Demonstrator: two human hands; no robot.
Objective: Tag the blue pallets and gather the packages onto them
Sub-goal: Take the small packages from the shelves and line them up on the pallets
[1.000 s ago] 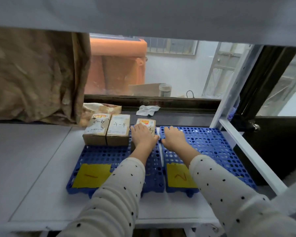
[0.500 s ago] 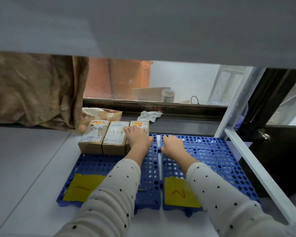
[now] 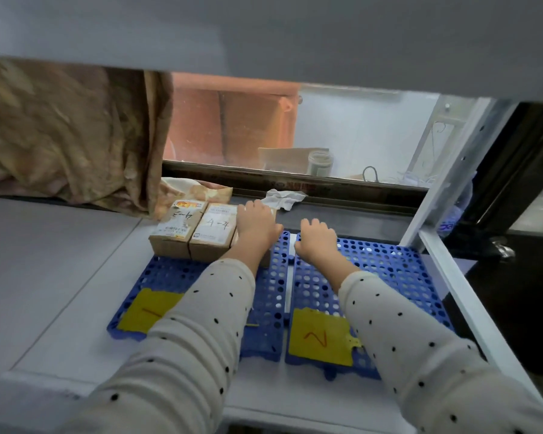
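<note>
Pushed left, the third package (image 3: 271,214) now sits against the row at the left pallet's (image 3: 273,292) far edge; left hand (image 3: 257,227) lies flat on it, right hand (image 3: 315,242) rests open on the empty right pallet (image 3: 389,270).

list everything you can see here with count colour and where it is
pallets: 2, blue, side by side on the white shelf
tags: 2, yellow, front of each pallet, marked 1 and 2
packages: 3, brown cardboard, in a row at the back of the left pallet
crumpled paper: 1, white, behind the pallets
bag: 1, tan, behind the packages
cloth: 1, brown, back left
jar: 1, grey, beyond the window
left hand: on the third package
right hand: on the right pallet's back corner
</note>
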